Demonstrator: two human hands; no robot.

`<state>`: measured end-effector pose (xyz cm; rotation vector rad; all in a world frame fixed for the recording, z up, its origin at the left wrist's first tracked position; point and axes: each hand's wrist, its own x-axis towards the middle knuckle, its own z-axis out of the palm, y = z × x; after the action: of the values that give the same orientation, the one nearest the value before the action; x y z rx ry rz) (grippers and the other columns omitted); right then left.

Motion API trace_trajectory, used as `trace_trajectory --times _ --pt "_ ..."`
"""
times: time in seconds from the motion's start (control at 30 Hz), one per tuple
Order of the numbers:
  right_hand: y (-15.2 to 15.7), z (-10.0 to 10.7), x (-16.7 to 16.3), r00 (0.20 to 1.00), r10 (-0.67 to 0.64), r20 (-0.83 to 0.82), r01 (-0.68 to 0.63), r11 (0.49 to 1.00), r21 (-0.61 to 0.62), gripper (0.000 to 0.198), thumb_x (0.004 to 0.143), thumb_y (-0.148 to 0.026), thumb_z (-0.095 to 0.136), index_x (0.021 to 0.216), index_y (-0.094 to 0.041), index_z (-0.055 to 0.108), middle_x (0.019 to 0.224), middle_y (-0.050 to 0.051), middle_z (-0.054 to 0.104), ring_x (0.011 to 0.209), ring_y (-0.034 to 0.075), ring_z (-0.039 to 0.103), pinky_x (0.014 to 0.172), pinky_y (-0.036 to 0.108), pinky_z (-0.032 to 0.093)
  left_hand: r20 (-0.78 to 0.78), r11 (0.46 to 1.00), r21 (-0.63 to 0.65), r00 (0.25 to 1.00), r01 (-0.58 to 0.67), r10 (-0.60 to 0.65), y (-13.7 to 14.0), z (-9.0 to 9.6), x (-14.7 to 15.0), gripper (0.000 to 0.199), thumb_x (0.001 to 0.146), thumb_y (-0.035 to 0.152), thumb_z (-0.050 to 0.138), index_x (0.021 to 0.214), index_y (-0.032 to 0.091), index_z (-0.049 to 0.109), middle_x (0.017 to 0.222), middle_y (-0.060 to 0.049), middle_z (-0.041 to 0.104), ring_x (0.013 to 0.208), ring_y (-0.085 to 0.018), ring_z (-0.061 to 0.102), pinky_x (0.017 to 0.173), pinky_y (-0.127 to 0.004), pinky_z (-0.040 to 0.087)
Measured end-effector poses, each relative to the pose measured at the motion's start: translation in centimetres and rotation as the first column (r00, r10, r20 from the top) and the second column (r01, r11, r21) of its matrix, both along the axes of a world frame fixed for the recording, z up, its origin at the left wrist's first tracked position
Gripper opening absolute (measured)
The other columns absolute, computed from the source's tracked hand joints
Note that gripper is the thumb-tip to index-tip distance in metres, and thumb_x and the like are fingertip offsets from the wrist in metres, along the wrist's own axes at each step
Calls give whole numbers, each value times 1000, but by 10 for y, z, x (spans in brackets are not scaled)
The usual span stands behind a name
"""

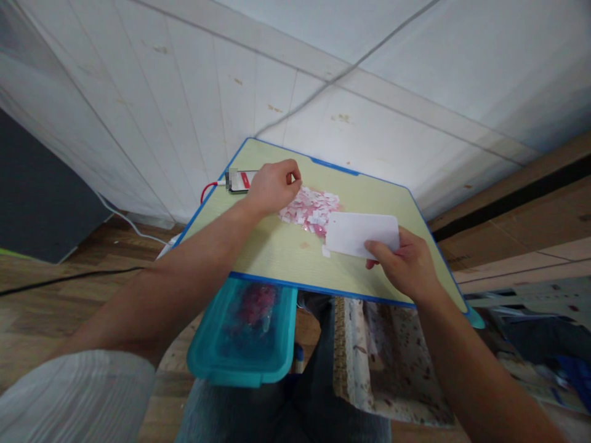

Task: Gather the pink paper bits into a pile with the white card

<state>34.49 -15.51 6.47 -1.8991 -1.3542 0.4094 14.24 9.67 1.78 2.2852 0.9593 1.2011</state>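
My right hand (406, 258) grips a white card (355, 234) by its right end, thumb on top. The card's left edge reaches the right side of a pile of small white and pink pieces (309, 206) on the table. At the pile's upper left, my left hand (277, 184) is curled with thumb and fingertips together. Whether a piece is pinched there is too small to make out. One loose white piece (325, 251) lies just below the card's lower left corner.
The small yellow table (268, 252) has a blue rim. A phone (241, 180) with a red cable (206, 192) lies at its left. Below the front edge are a teal bin (198, 357) with pink contents and a fabric-lined basket (340, 357). A white panelled wall (194, 92) stands behind.
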Motion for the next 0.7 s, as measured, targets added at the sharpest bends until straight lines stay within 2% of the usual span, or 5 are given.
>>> trace_trajectory --times 0.17,0.33,0.53,0.7 --pt "1 -1 -5 995 89 -50 -88 996 14 26 86 -39 71 97 -15 72 68 3 74 60 20 68 59 31 54 4 1000 -6 1000 -8 8 1 -1 0 7 77 26 65 81 22 70 69 -2 65 68 -19 57 64 -34 39" --pt "0 -3 -1 1000 2 -27 -1 1000 32 26 85 -38 71 98 -15 72 65 3 73 57 20 67 57 30 53 5 1000 4 1000 1 -1 0 0 0 7 78 26 65 80 21 69 68 -2 65 66 -18 56 63 -33 38" --pt "0 -6 -6 997 68 -32 -68 998 16 28 87 -40 70 99 -15 72 66 3 73 60 20 67 60 31 54 -8 1000 1 1000 -5 5 0 0 0 7 78 26 65 81 22 69 68 -2 65 67 -19 56 64 -33 38" --pt "-1 -5 -5 999 43 -27 -42 999 2 27 87 -38 70 100 -15 72 66 2 73 58 20 67 59 31 53 -5 1000 -4 1000 -2 2 1 -1 0 7 78 27 65 82 22 69 68 -2 64 68 -19 56 64 -34 38"
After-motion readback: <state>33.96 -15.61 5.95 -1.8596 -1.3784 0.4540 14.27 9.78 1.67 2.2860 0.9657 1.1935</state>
